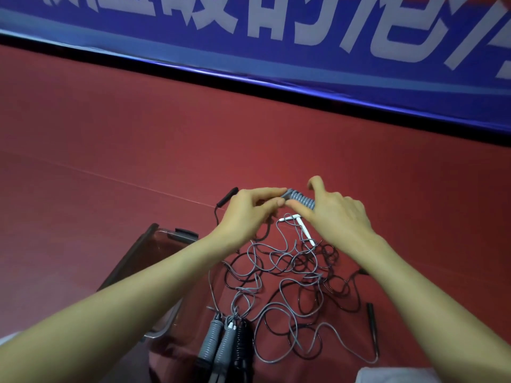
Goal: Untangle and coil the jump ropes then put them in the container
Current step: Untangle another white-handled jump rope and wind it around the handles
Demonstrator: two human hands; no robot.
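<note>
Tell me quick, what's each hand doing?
Left hand: pinches one end of the gray wrapped handle.
Right hand: holds the gray wrapped handle too.

Hands: left hand [249,214] pinches one end of a grey ribbed handle [301,201]; right hand [336,217] grips the other.
Ropes: tangled grey and black cords [290,272] lie on the red floor [110,134].
Container: clear container [138,246], partly under the left forearm.
Near edge: three handles [221,344] lie side by side.

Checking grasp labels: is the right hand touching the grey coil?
Touching. Head view shows the right hand gripping one end of the grey coil; the left hand pinches its other end.
</note>
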